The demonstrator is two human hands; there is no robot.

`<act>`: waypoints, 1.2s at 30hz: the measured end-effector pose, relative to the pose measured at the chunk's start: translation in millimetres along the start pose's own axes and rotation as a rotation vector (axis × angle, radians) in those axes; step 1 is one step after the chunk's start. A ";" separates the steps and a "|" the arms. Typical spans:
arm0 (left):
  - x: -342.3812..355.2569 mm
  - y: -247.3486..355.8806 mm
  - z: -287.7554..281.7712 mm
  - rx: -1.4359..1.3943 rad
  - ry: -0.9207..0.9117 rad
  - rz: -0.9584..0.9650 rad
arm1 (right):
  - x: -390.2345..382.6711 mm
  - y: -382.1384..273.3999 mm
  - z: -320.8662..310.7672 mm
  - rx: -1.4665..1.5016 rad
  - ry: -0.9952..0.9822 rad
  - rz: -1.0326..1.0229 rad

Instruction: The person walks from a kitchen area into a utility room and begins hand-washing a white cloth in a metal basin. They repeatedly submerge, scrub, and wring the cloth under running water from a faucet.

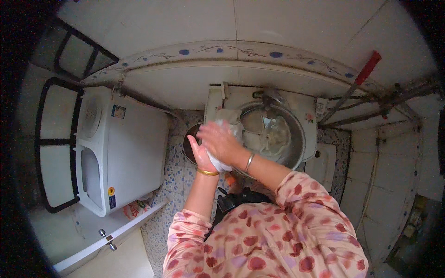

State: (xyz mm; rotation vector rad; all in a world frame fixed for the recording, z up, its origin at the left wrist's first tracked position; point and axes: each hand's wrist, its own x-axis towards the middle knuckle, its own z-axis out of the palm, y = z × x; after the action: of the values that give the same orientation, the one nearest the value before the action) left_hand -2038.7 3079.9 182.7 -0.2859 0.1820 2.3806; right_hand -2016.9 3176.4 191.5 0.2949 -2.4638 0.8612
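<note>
1. The left hand (202, 156) is turned palm up, its thumb raised; its fingers are mostly hidden, so I cannot tell how tightly they close.
2. The right hand (221, 142) lies across the left one, its blurred fingers held out nearly straight.
3. A white cloth (220, 164) is bunched between the two hands, showing beneath the right wrist.
4. A gold bangle (207, 172) circles the left wrist, a silver bracelet (249, 161) the right.
5. Just beyond the hands, a round metal basin (298, 143) sits on the white counter (309, 104), with pale, wet material (277, 134) inside.
6. A washing machine (139, 143) stands to the left.
</note>
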 end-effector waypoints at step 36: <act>-8.8 15.1 55.5 1.028 0.397 0.158 | -159.3 296.6 -110.0 -0.936 -0.760 0.518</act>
State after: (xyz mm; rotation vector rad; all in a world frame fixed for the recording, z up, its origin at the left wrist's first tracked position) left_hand -2051.3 3074.8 239.3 -0.2341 1.5746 2.0291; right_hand -1945.0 3481.4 26.3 -0.4566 -3.3823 -0.4190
